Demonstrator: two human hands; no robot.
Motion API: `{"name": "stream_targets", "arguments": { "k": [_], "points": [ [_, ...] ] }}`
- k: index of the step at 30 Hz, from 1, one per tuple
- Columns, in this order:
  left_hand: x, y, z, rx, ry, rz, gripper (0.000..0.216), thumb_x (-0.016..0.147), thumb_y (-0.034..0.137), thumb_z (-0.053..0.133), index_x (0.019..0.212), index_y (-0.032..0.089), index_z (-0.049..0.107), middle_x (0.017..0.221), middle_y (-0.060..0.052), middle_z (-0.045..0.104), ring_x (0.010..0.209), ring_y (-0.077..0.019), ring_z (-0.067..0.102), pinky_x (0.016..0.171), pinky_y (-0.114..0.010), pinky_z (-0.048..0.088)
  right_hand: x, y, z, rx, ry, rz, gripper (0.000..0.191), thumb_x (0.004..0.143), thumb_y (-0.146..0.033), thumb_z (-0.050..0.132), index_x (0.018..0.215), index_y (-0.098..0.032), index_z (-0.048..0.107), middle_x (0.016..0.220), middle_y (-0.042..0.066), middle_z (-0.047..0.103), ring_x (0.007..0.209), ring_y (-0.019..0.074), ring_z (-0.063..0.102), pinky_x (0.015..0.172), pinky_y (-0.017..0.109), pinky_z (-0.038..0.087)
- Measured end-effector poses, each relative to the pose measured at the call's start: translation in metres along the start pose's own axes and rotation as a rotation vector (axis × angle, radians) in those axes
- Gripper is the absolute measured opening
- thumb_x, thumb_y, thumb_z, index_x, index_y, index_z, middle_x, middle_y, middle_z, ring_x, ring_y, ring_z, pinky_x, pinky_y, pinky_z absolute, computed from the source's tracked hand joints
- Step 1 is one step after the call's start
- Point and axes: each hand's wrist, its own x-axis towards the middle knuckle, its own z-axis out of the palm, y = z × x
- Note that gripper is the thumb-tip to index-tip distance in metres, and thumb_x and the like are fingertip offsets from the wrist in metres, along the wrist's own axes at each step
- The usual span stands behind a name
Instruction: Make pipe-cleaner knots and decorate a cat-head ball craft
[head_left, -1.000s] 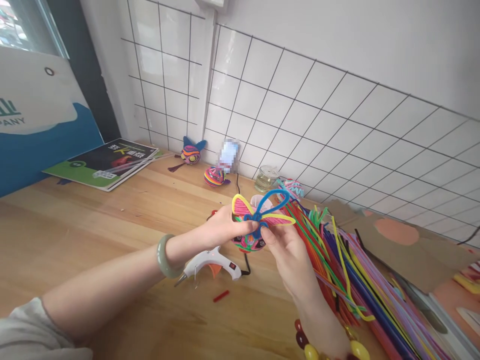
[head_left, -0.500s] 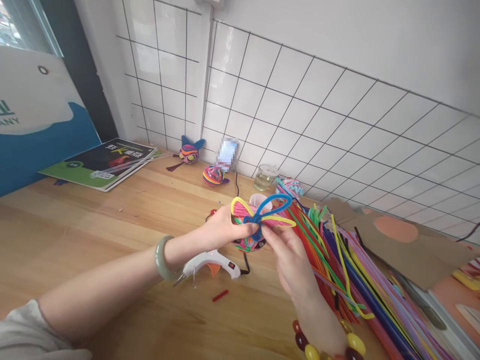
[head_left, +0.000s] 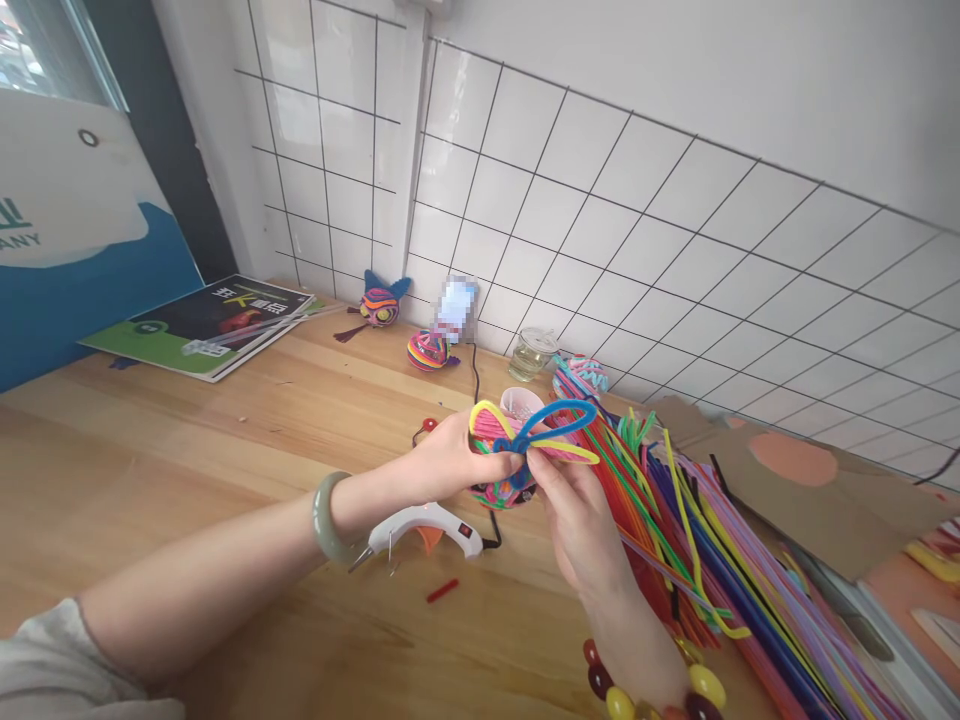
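Above the middle of the table, both hands hold a round, multicoloured pipe-cleaner ornament [head_left: 500, 495]. It has pink ears edged in yellow, and a blue pipe-cleaner loop [head_left: 566, 415] sticks out from its centre toward the right. My left hand [head_left: 457, 455] wraps the ornament's left side, thumb pressed by the blue knot. With thumb and fingers closed, my right hand [head_left: 574, 500] pinches at the knot from the right. The fingers behind the ornament are hidden.
A white glue gun [head_left: 427, 525] and a red pipe-cleaner scrap [head_left: 442, 591] lie below the hands. Bundled pipe cleaners [head_left: 720, 540] and cardboard [head_left: 795, 490] cover the right. Behind stand a glass jar [head_left: 531, 355], a pink cup [head_left: 521, 401], a phone [head_left: 456, 305] and finished ornaments [head_left: 380, 304].
The ornament has tipped slightly, and its blue loop sits a little lower and farther right. Both hands keep their hold.
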Motion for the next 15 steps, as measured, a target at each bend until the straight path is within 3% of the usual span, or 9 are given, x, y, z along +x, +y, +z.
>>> {"name": "stream_targets", "arguments": {
  "k": [8,11,15],
  "points": [
    [0.0,0.004,-0.001,0.023,-0.017,-0.063,0.028,0.069,0.029,0.064,0.092,0.013,0.064,0.083,-0.003,0.066,0.076,-0.0169,0.061,0.07,-0.027,0.049,0.0,-0.003,-0.001,-0.053,0.007,-0.029,0.025,0.082,-0.034,0.065,0.106,-0.026,0.066,0.111,0.003,0.068,0.109,0.0225,0.06,0.099,0.039,0.044],
    [-0.001,0.004,0.0,-0.055,-0.074,-0.131,0.031,0.067,0.028,0.066,0.094,0.013,0.063,0.084,-0.003,0.066,0.078,-0.0169,0.06,0.072,-0.027,0.048,-0.001,-0.004,-0.01,-0.113,0.099,-0.069,0.023,0.079,-0.035,0.068,0.1,-0.026,0.068,0.103,0.002,0.07,0.1,0.0207,0.062,0.09,0.035,0.048],
    [-0.002,0.002,0.003,-0.16,-0.165,-0.232,0.027,0.068,0.025,0.066,0.092,0.015,0.061,0.083,-0.001,0.064,0.077,-0.0143,0.058,0.071,-0.025,0.047,-0.004,-0.008,-0.024,-0.238,0.189,-0.013,0.019,0.076,-0.038,0.071,0.089,-0.024,0.071,0.087,0.001,0.071,0.085,0.0184,0.064,0.078,0.03,0.051]
  ]
}}
